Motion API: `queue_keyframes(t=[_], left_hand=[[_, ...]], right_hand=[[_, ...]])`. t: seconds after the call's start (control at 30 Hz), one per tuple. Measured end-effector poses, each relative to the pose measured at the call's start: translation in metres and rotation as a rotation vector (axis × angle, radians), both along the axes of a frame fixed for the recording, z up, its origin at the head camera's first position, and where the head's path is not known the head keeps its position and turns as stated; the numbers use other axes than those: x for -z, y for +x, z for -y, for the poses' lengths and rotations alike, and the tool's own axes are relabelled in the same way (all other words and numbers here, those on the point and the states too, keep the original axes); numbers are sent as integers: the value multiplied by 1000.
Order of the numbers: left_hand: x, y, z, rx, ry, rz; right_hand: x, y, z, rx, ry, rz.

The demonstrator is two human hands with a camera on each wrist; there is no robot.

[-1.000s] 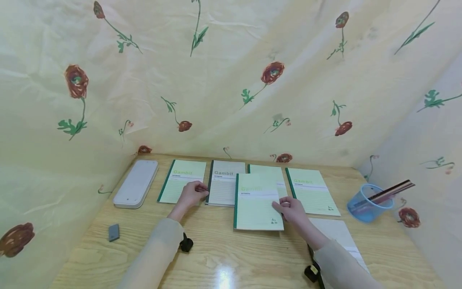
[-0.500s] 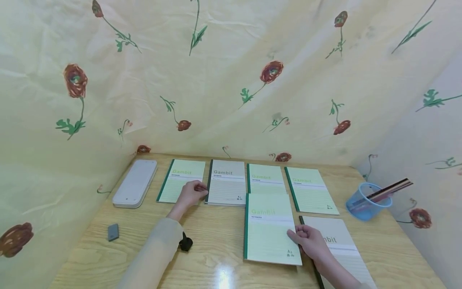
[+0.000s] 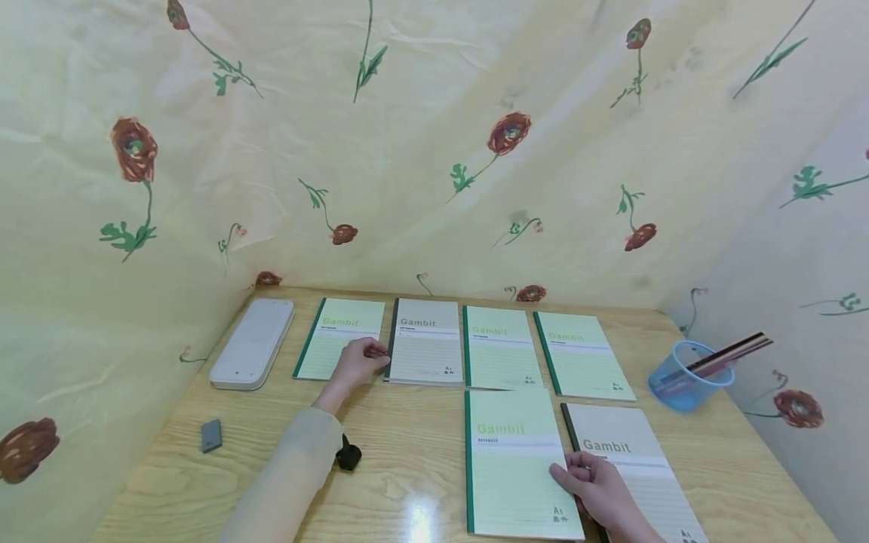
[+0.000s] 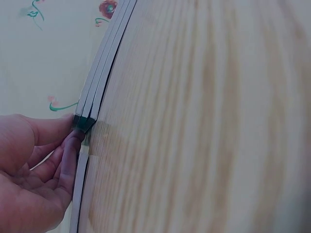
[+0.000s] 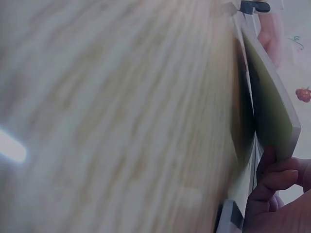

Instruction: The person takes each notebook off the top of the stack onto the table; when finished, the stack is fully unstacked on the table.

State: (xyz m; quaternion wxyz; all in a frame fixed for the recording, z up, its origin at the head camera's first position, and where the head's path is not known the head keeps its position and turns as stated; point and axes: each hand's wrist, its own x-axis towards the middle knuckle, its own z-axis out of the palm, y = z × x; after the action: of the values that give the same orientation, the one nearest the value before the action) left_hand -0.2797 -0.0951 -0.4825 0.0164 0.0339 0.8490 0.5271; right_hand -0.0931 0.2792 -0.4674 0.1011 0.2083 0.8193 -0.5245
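Note:
My left hand (image 3: 358, 362) pinches the lower left spine corner of a grey notebook (image 3: 429, 347) with a dark spine, in the back row. In the left wrist view its thumb and forefinger meet at the corner of stacked notebooks (image 4: 104, 70). A pale green notebook (image 3: 519, 471) with a green spine lies nearer the front. My right hand (image 3: 603, 494) grips its right edge, thumb on the cover. From the right wrist, that notebook (image 5: 272, 107) appears tilted, with a gap beneath it. Beside it lies another grey notebook (image 3: 638, 445), partly covered by the right hand.
More green notebooks stand in the back row: one at left (image 3: 349, 320), one in the middle (image 3: 501, 343), one at right (image 3: 580, 351). A white case (image 3: 253, 341) and grey eraser (image 3: 211, 435) lie left. A blue cup (image 3: 686, 381) with pencils is at right.
My right hand has brought the green notebook from over the back row toward the front and slightly right, uncovering the notebooks behind. The left hand has stayed at the grey notebook's corner.

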Motion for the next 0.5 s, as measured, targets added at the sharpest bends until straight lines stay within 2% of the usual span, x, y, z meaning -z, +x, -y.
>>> queue_keyframes(t=[0.17,0.37,0.5], left_hand=[[0,0,-1,3,-5,-3],[0,1,-1,0,-7,-3],[-1,1,-1,3,-6,4]], right_hand=[[2,4,-3,-70,45,-32],[2,5,-5,-88,173,-43],[-1,5,-6,-157,280,-48]])
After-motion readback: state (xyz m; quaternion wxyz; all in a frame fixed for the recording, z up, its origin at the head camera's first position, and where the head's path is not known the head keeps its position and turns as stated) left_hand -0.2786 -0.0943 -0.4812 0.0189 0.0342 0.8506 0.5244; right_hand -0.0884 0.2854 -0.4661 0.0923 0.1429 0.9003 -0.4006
